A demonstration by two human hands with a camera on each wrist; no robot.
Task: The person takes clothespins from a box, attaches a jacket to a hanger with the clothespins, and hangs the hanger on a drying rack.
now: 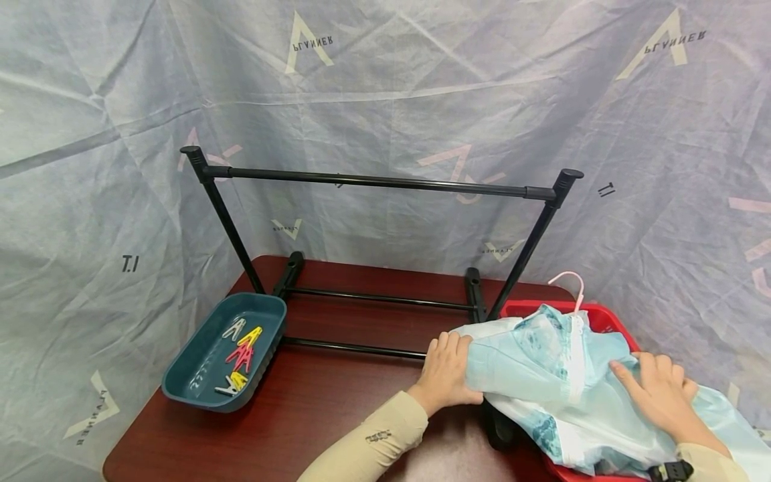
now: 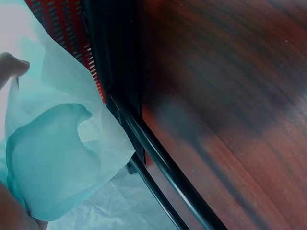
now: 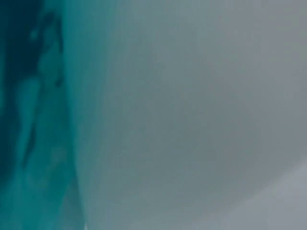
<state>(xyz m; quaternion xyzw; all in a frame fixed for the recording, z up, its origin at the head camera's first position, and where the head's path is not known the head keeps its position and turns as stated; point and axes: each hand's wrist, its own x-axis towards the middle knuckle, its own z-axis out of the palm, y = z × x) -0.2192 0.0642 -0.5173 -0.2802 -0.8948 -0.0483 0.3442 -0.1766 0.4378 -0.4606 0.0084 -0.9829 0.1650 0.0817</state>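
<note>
A thin light blue garment [image 1: 530, 365] with a white strip down its front and darker blue patches hangs on a pink hanger [image 1: 575, 284]; only the hook shows. It lies spread over a red basket [image 1: 605, 314]. My left hand [image 1: 448, 371] grips the garment's left end. In the left wrist view, the thumb [image 2: 17, 66] lies on the pale cloth [image 2: 57, 148], whose end gapes open. On the other side my right hand [image 1: 659, 395] holds the cloth, thumb toward the middle. Blurred fabric [image 3: 168, 115] fills the right wrist view, hiding the fingers there.
A black rack [image 1: 379, 181] with a top bar stands on the reddish-brown table [image 1: 337, 408], its right foot beside the basket. At the left, a dark teal tray [image 1: 177, 385] contains several clothespins [image 1: 243, 355]. A grey printed sheet [image 1: 373, 73] hangs behind.
</note>
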